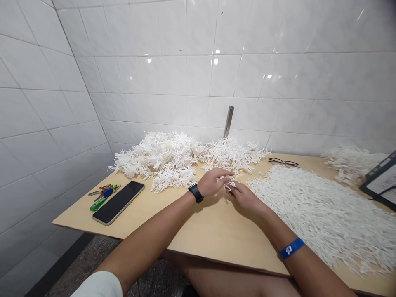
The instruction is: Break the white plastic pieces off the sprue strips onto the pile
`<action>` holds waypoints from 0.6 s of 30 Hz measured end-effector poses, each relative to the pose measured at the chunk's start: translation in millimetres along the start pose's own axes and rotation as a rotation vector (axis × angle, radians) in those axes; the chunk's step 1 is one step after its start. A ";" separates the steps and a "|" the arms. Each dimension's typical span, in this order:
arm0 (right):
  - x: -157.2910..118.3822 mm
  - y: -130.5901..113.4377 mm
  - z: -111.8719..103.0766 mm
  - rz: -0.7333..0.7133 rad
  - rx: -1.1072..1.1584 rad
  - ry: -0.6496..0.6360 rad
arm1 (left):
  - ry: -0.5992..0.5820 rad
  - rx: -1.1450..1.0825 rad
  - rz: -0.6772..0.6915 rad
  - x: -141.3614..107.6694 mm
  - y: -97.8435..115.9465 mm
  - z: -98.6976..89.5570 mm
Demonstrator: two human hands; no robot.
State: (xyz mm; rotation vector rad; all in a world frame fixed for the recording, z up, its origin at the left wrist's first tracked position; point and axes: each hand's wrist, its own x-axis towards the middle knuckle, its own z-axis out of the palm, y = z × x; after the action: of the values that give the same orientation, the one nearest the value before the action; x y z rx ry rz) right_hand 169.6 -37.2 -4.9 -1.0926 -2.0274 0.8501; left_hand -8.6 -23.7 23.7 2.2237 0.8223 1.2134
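My hands meet over the middle of the table. My right hand pinches a small white branched piece of thin plastic-like strands. From the other side, the bent fingers of my left hand close on the same piece; their tips are partly hidden. Behind my left hand lies a tangled heap of white branched pieces, with another tangled heap just to its right. Beside my right forearm spreads a wide, flatter pile of loose white strands.
A phone and a bunch of keys lie on the wooden table at left. Glasses rest near the tiled wall, by a metal bar. At far right are more white strands and a dark-framed object with a cable.
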 end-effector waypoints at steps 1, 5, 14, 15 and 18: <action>0.3 2.9 -0.5 -0.005 -0.008 0.001 | -0.047 -0.017 -0.007 -0.7 0.0 2.1; 0.8 7.7 -4.7 -0.014 -0.047 -0.014 | -0.129 -0.038 -0.024 -0.5 0.1 5.1; -1.1 -2.8 -11.2 -0.063 -0.063 -0.041 | -0.200 0.030 0.018 2.1 4.9 -0.4; -1.4 -3.1 -10.7 -0.059 -0.070 -0.057 | -0.225 0.033 -0.002 2.3 4.6 -0.3; -3.1 -9.8 -8.1 -0.038 -0.050 -0.141 | -0.321 -0.070 -0.110 2.9 4.2 -1.5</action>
State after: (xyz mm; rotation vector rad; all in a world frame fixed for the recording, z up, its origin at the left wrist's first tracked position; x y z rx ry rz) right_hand 173.1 -42.4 6.6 -1.0438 -2.1890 0.8829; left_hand -7.5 -24.4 28.9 2.2061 0.7487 0.7936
